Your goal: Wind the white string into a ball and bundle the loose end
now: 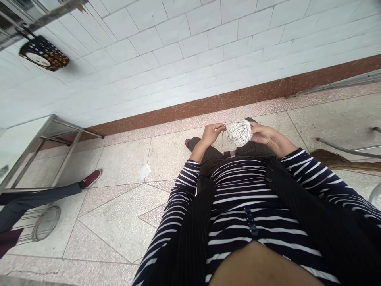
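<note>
A round, off-white ball of yarn (239, 133) with dark flecks is in front of my lap. My right hand (263, 135) grips its right side, fingers partly hidden behind it. Just left of the ball, my left hand (210, 134) is closed in a pinch, the fingertips close to the ball's edge. A thin strand of yarn (223, 139) hangs below those fingertips, apparently held between them.
A white-topped metal table (28, 129) stands at left, with another person's leg (44, 196) and a wire-framed stool (46, 223). White paper (145, 171) lies on the floor. A broom (333, 159) and metal legs (348, 150) are at right. A bag (44, 53) hangs upper left.
</note>
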The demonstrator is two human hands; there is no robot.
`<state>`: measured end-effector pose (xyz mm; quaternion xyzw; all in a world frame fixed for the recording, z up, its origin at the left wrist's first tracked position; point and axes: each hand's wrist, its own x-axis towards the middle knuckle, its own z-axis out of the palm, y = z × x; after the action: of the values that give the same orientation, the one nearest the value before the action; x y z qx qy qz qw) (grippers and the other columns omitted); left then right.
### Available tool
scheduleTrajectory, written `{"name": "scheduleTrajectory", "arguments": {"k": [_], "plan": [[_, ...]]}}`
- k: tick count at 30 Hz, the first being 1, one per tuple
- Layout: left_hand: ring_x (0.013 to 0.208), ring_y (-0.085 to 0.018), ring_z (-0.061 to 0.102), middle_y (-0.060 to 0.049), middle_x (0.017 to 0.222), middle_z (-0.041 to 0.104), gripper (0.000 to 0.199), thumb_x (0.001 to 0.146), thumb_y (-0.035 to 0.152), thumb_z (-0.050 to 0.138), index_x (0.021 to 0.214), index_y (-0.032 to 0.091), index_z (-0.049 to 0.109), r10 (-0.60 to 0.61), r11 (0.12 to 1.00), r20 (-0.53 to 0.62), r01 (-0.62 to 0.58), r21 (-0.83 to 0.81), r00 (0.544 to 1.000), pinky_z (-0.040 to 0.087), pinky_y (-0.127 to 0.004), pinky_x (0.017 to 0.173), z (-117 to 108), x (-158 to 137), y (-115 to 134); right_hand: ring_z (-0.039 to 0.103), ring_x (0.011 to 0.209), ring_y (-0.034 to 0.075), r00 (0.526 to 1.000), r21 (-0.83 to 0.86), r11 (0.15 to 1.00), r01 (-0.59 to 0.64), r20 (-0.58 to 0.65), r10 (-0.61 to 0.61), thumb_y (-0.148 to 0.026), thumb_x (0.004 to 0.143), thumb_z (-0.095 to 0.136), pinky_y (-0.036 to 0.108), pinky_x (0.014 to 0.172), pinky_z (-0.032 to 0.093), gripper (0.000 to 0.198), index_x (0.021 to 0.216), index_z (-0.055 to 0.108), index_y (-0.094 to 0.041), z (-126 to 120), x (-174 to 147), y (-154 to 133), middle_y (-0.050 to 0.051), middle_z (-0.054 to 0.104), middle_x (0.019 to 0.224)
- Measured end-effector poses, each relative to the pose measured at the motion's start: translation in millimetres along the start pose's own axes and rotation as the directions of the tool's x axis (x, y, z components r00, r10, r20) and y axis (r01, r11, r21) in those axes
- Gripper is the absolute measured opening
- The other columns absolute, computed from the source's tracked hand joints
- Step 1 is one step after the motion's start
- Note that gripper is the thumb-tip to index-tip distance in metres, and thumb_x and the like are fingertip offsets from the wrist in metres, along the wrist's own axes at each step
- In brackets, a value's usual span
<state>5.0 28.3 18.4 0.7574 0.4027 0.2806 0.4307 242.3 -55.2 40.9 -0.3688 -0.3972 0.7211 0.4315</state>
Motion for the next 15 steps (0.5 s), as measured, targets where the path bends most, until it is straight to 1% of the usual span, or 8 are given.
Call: {"name": "scheduleTrajectory", "arguments": {"k": [2, 5, 7, 9, 11, 12, 14, 15], "plan": [[0.102, -0.023, 0.073, -0.005, 0.098, 0.082, 0.022, 0.096, 0.030, 0.068, 0.085, 0.016, 0.081, -0.017, 0.997, 0.012, 0.018, -0.081, 1.000, 0.051, -0.032, 0.099, 6.3, 2.6, -1.7, 0.076, 0.115, 0.041, 0.995, 0.020, 0.997, 0.076, -0.069, -0.074, -0.028, 0.052, 0.083, 0.059, 0.094, 0.065, 0.064, 0.114, 0.069, -0.024, 5.3, 1.3, -7.6, 0.012, 0.081, 0.116], [0.095, -0.021, 0.072, -0.005, 0.091, 0.081, 0.027, 0.096, 0.035, 0.068, 0.081, 0.015, 0.079, -0.013, 0.986, 0.068, 0.024, -0.164, 0.998, 0.050, -0.031, 0.098, 13.4, 1.6, -3.7, 0.072, 0.122, 0.041, 0.972, 0.018, 0.981, 0.193, -0.143, -0.188, -0.032, 0.055, 0.083, 0.063, 0.097, 0.063, 0.066, 0.119, 0.067, -0.027, 15.1, 3.2, -22.9, 0.010, 0.080, 0.119], [0.093, -0.020, 0.071, -0.006, 0.089, 0.080, 0.033, 0.095, 0.042, 0.068, 0.079, 0.015, 0.078, 0.005, 0.979, 0.087, 0.012, -0.201, 0.996, 0.050, -0.031, 0.099, 15.9, -2.8, -5.9, 0.071, 0.123, 0.040, 0.949, -0.016, 0.966, 0.258, -0.185, -0.257, -0.034, 0.057, 0.085, 0.063, 0.098, 0.064, 0.069, 0.123, 0.066, -0.030, 19.5, 4.1, -34.8, 0.008, 0.079, 0.121], [0.091, -0.019, 0.070, -0.006, 0.088, 0.079, 0.036, 0.095, 0.046, 0.069, 0.078, 0.016, 0.077, -0.001, 0.975, 0.105, 0.024, -0.219, 0.994, 0.050, -0.031, 0.097, 17.4, -9.1, -8.5, 0.070, 0.123, 0.039, 0.916, -0.080, 0.946, 0.313, -0.239, -0.323, -0.038, 0.059, 0.087, 0.062, 0.097, 0.064, 0.070, 0.125, 0.065, -0.032, 19.1, 6.1, -46.8, 0.008, 0.077, 0.122], [0.085, -0.018, 0.069, -0.006, 0.084, 0.078, 0.036, 0.094, 0.046, 0.069, 0.076, 0.015, 0.076, -0.036, 0.978, 0.145, 0.064, -0.197, 0.989, 0.051, -0.030, 0.092, 18.3, -16.2, -9.5, 0.068, 0.123, 0.038, 0.868, -0.159, 0.922, 0.353, -0.313, -0.386, -0.042, 0.062, 0.087, 0.060, 0.095, 0.065, 0.067, 0.124, 0.065, -0.033, 12.6, 11.3, -56.6, 0.009, 0.074, 0.123], [0.082, -0.018, 0.068, -0.006, 0.082, 0.077, 0.035, 0.095, 0.044, 0.068, 0.075, 0.015, 0.075, -0.049, 0.982, 0.174, 0.080, -0.174, 0.984, 0.051, -0.030, 0.090, 18.5, -19.6, -8.5, 0.067, 0.122, 0.038, 0.834, -0.208, 0.907, 0.365, -0.361, -0.418, -0.044, 0.064, 0.087, 0.059, 0.094, 0.066, 0.064, 0.123, 0.065, -0.032, 7.2, 15.4, -59.7, 0.009, 0.073, 0.124], [0.078, -0.017, 0.067, -0.004, 0.078, 0.076, 0.035, 0.096, 0.041, 0.066, 0.075, 0.015, 0.075, -0.043, 0.991, 0.224, 0.071, -0.117, 0.974, 0.051, -0.029, 0.085, 17.4, -25.1, -2.4, 0.065, 0.122, 0.038, 0.740, -0.359, 0.863, 0.355, -0.456, -0.494, -0.044, 0.066, 0.088, 0.057, 0.092, 0.065, 0.060, 0.120, 0.064, -0.030, -5.9, 26.0, -60.2, 0.011, 0.068, 0.125], [0.077, -0.016, 0.067, -0.004, 0.078, 0.076, 0.034, 0.097, 0.040, 0.065, 0.075, 0.015, 0.074, -0.024, 0.995, 0.240, 0.046, -0.089, 0.970, 0.050, -0.028, 0.083, 15.9, -26.8, 2.8, 0.063, 0.122, 0.038, 0.685, -0.460, 0.828, 0.322, -0.491, -0.539, -0.042, 0.065, 0.090, 0.056, 0.091, 0.064, 0.061, 0.118, 0.063, -0.028, -12.5, 31.7, -57.2, 0.012, 0.065, 0.126]]}}
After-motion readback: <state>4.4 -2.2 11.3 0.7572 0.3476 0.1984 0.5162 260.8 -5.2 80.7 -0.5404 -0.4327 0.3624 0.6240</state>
